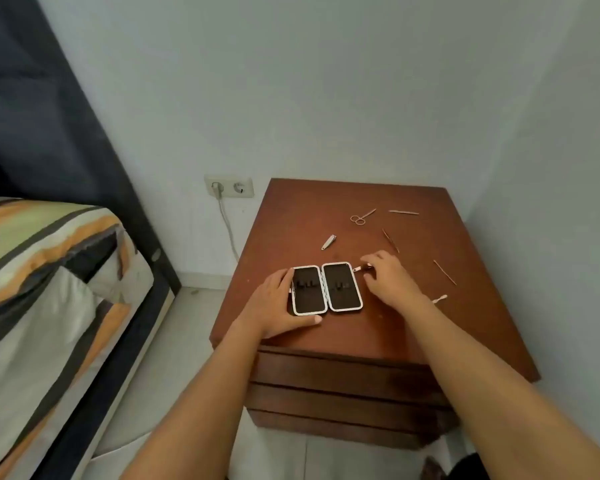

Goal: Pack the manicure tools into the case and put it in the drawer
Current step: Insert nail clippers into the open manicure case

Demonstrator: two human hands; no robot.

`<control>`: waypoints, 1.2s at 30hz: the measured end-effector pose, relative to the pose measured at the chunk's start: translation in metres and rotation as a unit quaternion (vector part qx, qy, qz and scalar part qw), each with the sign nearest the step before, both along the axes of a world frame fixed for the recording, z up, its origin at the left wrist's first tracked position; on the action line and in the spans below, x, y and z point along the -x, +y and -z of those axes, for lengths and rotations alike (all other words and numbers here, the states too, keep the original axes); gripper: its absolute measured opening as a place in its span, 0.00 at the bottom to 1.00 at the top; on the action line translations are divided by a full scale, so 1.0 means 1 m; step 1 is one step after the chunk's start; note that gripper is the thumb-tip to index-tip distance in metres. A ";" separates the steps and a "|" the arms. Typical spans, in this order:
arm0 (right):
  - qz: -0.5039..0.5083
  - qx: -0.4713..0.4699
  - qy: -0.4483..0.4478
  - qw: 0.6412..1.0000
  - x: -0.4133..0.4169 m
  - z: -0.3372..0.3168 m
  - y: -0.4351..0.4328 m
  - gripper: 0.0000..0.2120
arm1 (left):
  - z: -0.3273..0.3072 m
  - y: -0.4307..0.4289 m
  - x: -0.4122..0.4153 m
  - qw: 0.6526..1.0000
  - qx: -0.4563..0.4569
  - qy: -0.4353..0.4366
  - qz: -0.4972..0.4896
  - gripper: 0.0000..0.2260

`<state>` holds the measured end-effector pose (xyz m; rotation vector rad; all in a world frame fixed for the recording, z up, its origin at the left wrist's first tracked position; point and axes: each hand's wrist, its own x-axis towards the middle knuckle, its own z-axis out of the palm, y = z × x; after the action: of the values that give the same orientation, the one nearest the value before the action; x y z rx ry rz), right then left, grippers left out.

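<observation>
Pale walls meet in a corner behind a reddish-brown table [430,323] with stacked drawer fronts [343,375] below its top. On it, the right hand [390,280] has a narrow grip, fingertips pinched on a small metal tool [361,268] just beside the right edge of the case [327,288]. The left hand [274,306] lies flat and open on the table, fingers against the case's left edge and thumb stretched along its near side.

Between the hands the case lies opened flat, two dark-lined halves with white rims (its elastic loops look empty, though the lining is too dark to be sure).

Farther out, loose tools are scattered well apart on the table: a nail clipper [328,242] beyond the case, small scissors [362,217] and a flat file [403,212] toward the back, a thin pointed stick [390,240] just beyond the right hand, another slim stick [445,272] to its right, and a pale-tipped tool [440,299] beside the right wrist.

Left of the table, a wall socket [228,186] holds a plug with a cable hanging down, and a bed [49,271] with striped covers fills the left side.
</observation>
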<state>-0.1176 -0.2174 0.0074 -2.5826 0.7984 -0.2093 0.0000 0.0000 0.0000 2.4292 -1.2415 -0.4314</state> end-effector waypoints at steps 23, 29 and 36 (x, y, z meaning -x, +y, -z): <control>-0.111 -0.088 -0.013 0.990 -0.095 -0.042 0.045 0.07 | 0.023 -0.008 -0.011 0.996 0.068 -0.053 -0.012 0.56; -0.150 -0.076 0.026 0.985 -0.099 -0.035 0.048 0.08 | 0.023 -0.009 -0.011 0.996 0.066 -0.053 -0.015 0.57; -0.177 -0.091 -0.011 0.980 -0.084 -0.021 0.053 0.04 | 0.021 -0.007 -0.012 0.997 0.070 -0.041 -0.017 0.56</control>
<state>-0.0341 -0.1642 0.0282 -2.4885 0.3206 -0.0541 0.0116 -0.0075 -0.0215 2.3662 -1.2198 -0.2282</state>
